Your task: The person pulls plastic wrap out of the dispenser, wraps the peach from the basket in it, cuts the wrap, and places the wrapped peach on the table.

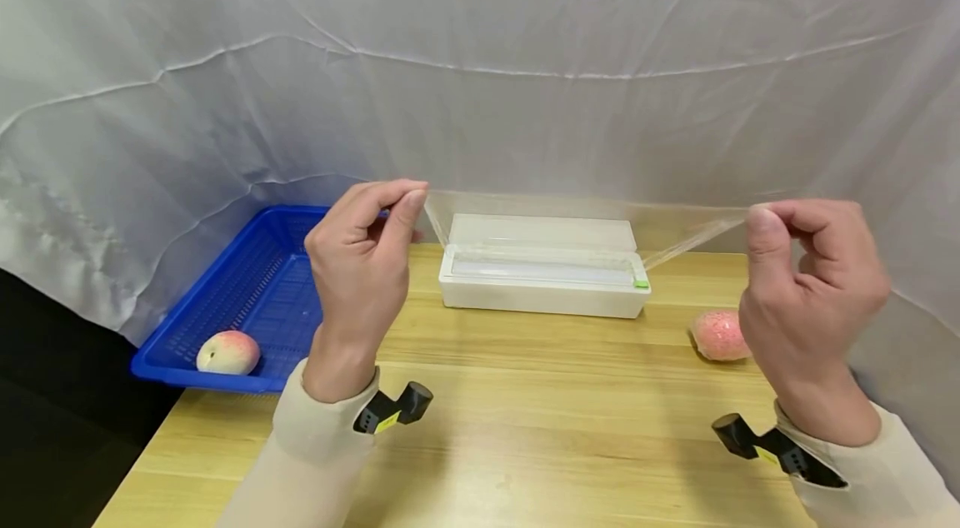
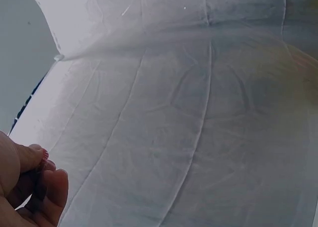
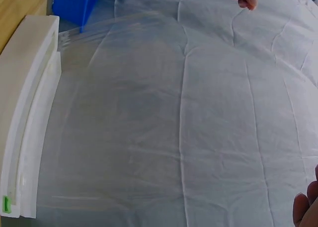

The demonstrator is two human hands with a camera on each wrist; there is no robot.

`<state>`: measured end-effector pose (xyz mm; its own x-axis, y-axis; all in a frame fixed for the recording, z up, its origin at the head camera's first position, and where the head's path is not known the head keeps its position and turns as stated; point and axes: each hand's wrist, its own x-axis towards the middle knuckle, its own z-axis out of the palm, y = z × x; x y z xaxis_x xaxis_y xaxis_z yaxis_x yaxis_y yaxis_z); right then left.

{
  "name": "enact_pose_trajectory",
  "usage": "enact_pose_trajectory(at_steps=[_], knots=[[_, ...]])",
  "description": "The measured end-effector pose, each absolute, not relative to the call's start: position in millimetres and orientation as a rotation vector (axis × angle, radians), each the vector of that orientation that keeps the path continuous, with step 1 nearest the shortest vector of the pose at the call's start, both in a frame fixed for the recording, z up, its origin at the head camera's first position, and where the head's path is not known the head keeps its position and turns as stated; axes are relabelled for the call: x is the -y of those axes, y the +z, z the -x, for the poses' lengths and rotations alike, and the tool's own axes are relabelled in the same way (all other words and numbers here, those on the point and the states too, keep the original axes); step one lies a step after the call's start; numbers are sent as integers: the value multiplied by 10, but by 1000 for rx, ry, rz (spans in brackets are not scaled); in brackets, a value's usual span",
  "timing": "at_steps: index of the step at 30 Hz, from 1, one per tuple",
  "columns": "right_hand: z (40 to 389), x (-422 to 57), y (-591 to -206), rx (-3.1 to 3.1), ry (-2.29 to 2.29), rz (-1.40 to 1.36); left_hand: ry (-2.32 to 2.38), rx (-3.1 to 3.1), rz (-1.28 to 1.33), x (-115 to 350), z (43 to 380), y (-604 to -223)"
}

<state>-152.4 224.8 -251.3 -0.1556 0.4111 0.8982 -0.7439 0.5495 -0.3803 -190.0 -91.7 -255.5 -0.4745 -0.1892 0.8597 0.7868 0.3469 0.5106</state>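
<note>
A sheet of clear plastic wrap (image 1: 540, 205) stretches up from a white wrap dispenser box (image 1: 543, 300) on the table. My left hand (image 1: 360, 249) pinches one corner of the sheet between thumb and fingers, level with the raised lid. At the opposite corner my right hand (image 1: 813, 286) pinches the film between thumb and curled forefinger. Creases run from both corners down to the ends of the box. The dispenser's lid (image 1: 542, 231) stands open at the back, and a green slider (image 1: 641, 284) sits at its right end.
A blue plastic basket (image 1: 176, 336) stands at the left with a pale pink peach (image 1: 228, 353) in it. A pink, netted-looking fruit (image 1: 718, 336) lies on the wooden table (image 1: 525, 428) beside my right hand. Grey-white cloth (image 1: 480, 3) hangs behind everything.
</note>
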Motion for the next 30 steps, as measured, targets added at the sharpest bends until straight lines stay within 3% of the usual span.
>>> enact_pose_trajectory(at_steps=[4, 11, 18, 21, 26, 30], knots=[[1443, -2225, -2550, 1291, 1123, -455, -1376, 1636, 716, 1003, 1841, -2597], [1233, -2275, -2814, 1092, 1477, -1094, -1684, 1679, 1409, 1375, 1781, -2796], [922, -2552, -2930, 1464, 1647, -1630, -1587, 1851, 2046, 1581, 1743, -2926], [821, -2748, -3003, 1901, 1510, -1672, -1506, 2017, 2162, 1596, 1698, -2986], [704, -3000, -3310, 2597, 1131, -1521, -1297, 2353, 2241, 1483, 1602, -3177], [662, -3026, -3568, 2933, 1131, -1391, -1070, 2594, 2207, 1395, 1503, -3402]])
